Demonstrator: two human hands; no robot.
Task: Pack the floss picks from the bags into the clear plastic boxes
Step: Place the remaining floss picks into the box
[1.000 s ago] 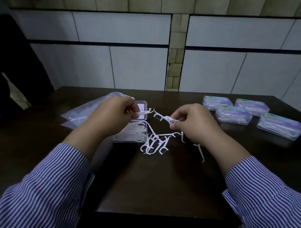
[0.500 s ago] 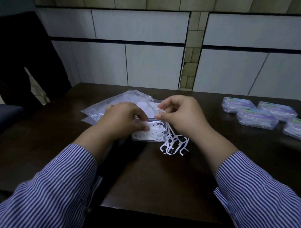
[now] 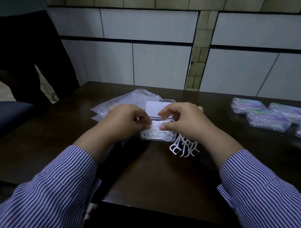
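Two hands, one bunch of picks, box half filled

Both hands are over the open box [image 3: 157, 137] near the middle of the table [image 3: 161, 174], toward its far edge. A small bunch of picks [image 3: 157, 126] is pinched from both ends: the left hand [image 3: 123, 120] is curled on one end, the right hand [image 3: 184, 122] on the other, thumb and forefinger closed on it. The bunch is held just above the box, which already has a layer of picks in it. The lid [image 3: 157, 108] is flipped back toward the wall.

More loose picks [image 3: 183, 147] are lying on the table just beside the box, partly under the right wrist. Bags [image 3: 129, 99] are flattened out behind the left hand. Closed boxes [image 3: 266, 119] are grouped at the far right edge.

Handling-wise, these look super light and thin, stiff plastic with hooked heads, so tangling and snagging should be expected. Probably best gripped by the handles, all lined up the same way, not by the floss end. A loose pinch could likely let them fan out and slip.
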